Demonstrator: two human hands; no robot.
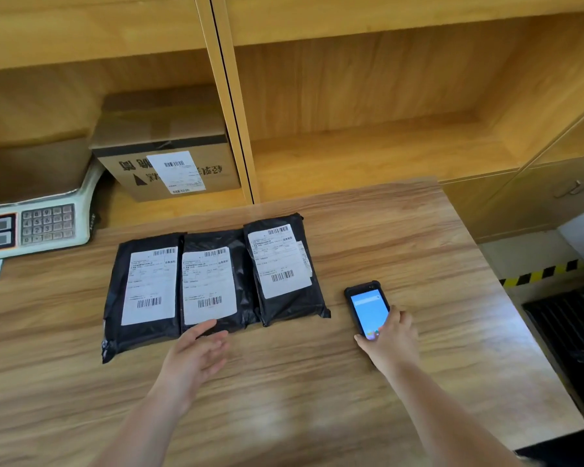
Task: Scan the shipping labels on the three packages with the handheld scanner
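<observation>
Nothing looked scanned; right hand [390,335] perhaps gripped the scanner [368,310] on the table [418,237]; left hand [199,348] spread beside three packages [213,281].

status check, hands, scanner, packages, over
Right hand gripping scanner on table. Left hand open by middle package. Three packages label-up, nothing blocking.

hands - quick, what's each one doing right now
Left hand: open, empty, fingertips at the near edge of the middle package.
Right hand: fingers on the handheld scanner, which lies on the table; whether it grips cannot be told.
</observation>
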